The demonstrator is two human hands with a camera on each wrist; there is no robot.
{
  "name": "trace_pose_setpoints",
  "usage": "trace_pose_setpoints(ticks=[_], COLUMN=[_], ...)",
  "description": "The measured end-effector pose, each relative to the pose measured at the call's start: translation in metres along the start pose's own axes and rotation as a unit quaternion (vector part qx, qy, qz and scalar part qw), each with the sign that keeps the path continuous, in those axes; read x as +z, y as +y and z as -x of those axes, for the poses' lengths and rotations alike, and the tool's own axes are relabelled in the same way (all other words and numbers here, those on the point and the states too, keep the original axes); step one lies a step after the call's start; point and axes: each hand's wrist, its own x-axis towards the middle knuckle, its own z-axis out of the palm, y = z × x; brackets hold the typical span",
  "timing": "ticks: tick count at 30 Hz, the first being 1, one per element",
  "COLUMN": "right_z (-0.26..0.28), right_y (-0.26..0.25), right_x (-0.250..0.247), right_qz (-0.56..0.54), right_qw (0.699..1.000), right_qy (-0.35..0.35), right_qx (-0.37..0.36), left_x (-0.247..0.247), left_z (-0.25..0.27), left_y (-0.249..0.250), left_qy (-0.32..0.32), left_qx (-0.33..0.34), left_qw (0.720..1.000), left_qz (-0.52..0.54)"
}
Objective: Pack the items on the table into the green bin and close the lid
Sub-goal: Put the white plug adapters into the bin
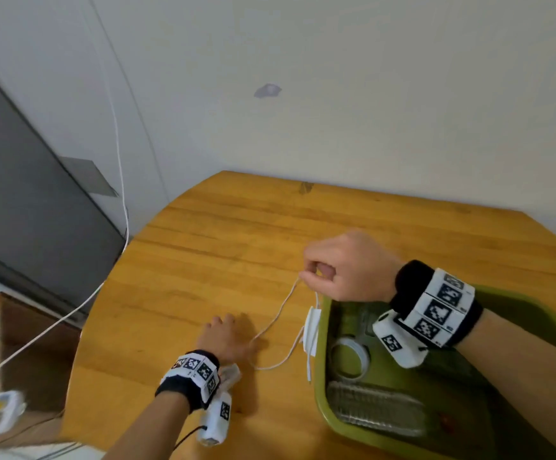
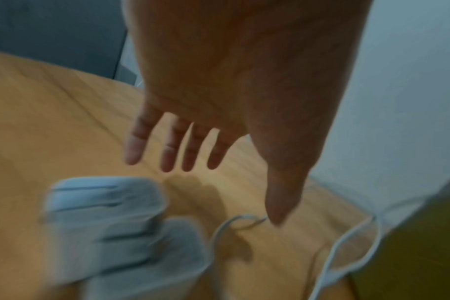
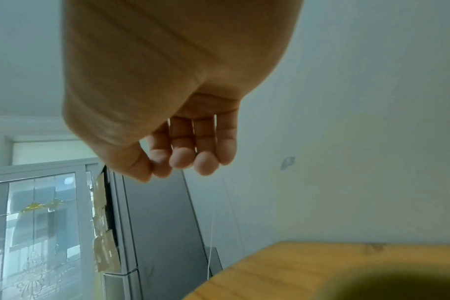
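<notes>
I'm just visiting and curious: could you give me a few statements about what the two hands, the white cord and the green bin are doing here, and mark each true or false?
1. The right hand pinches the white cord and holds it up above the wooden table. True.
2. The left hand grips the cord in a fist. False: its fingers are straight and spread above the table, holding nothing.
3. The green bin is open, with things already inside. True: a white ring and a clear plastic item lie in it.
4. The bin's lid is shut. False: the inside shows.
5. White flat pieces on the cord hang at the bin's left rim. True.
</notes>
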Motion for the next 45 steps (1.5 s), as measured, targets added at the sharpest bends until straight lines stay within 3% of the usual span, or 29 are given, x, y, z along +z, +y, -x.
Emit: trace_pose_setpoints(ticks=[2,6,9,12,14,16,18,19,20,22,25,26,28,30,32,34,36,39,41,43,45], right_z=[-0.019,-0.044,-0.050,-0.048,-0.045,-0.043,-0.038,-0.035,-0.030,-0.019,-0.003,0.002,0.015,0.027,0.043,0.062,0.084,0.121,0.147,0.168,0.184], right_y=[-0.004,-0.008,-0.008,-0.007,-0.008,-0.013,-0.020,-0.023,-0.024,-0.025,-0.019,-0.015,-0.008,-0.003,0.004,0.012,0.022,0.036,0.044,0.050,0.056], right_x=[0.003,0.018,0.034,0.050,0.057,0.059,0.058,0.057,0.055,0.048,0.035,0.030,0.022,0.015,0.010,0.004,-0.004,-0.014,-0.013,-0.003,0.014], right_qz=[0.001,-0.012,-0.009,-0.044,-0.116,-0.234,-0.396,-0.476,-0.547,-0.657,-0.741,-0.742,-0.715,-0.666,-0.628,-0.610,-0.576,-0.419,-0.261,-0.131,-0.034], right_qw=[1.000,1.000,1.000,0.997,0.979,0.925,0.813,0.752,0.701,0.635,0.586,0.587,0.616,0.651,0.665,0.665,0.687,0.802,0.876,0.901,0.898], right_qy=[0.004,0.001,-0.008,-0.034,-0.055,-0.077,-0.118,-0.133,-0.141,-0.117,0.003,0.033,0.066,0.094,0.126,0.146,0.135,0.050,-0.068,-0.212,-0.333], right_qx=[-0.004,-0.018,-0.006,0.057,0.156,0.291,0.410,0.436,0.436,0.389,0.329,0.322,0.325,0.352,0.384,0.406,0.421,0.422,0.400,0.355,0.285], left_x=[0.025,0.045,0.030,-0.005,-0.039,-0.075,-0.101,-0.110,-0.117,-0.126,-0.128,-0.126,-0.117,-0.109,-0.102,-0.096,-0.089,-0.074,-0.065,-0.055,-0.046], left_z=[0.004,0.010,0.009,0.010,0.020,0.036,0.053,0.061,0.068,0.082,0.092,0.092,0.089,0.088,0.088,0.087,0.085,0.073,0.062,0.053,0.048], left_y=[-0.019,-0.038,-0.047,-0.049,-0.037,-0.015,0.013,0.028,0.043,0.076,0.117,0.127,0.145,0.162,0.177,0.185,0.188,0.192,0.192,0.194,0.197], left_qy=[-0.043,0.000,-0.014,-0.017,0.021,0.089,0.161,0.191,0.214,0.236,0.220,0.222,0.231,0.248,0.281,0.243,0.163,0.127,0.118,0.062,0.003], left_qx=[-0.022,0.000,0.003,0.023,0.048,0.109,0.207,0.262,0.314,0.391,0.432,0.439,0.455,0.449,0.440,0.457,0.448,0.367,0.305,0.265,0.253], left_qw=[0.997,0.999,1.000,0.990,0.976,0.955,0.916,0.892,0.871,0.844,0.826,0.824,0.822,0.829,0.837,0.843,0.857,0.892,0.928,0.953,0.957], left_qz=[-0.053,-0.036,0.018,0.139,0.211,0.261,0.303,0.316,0.311,0.281,0.289,0.281,0.252,0.225,0.162,0.147,0.195,0.232,0.179,0.132,0.139])
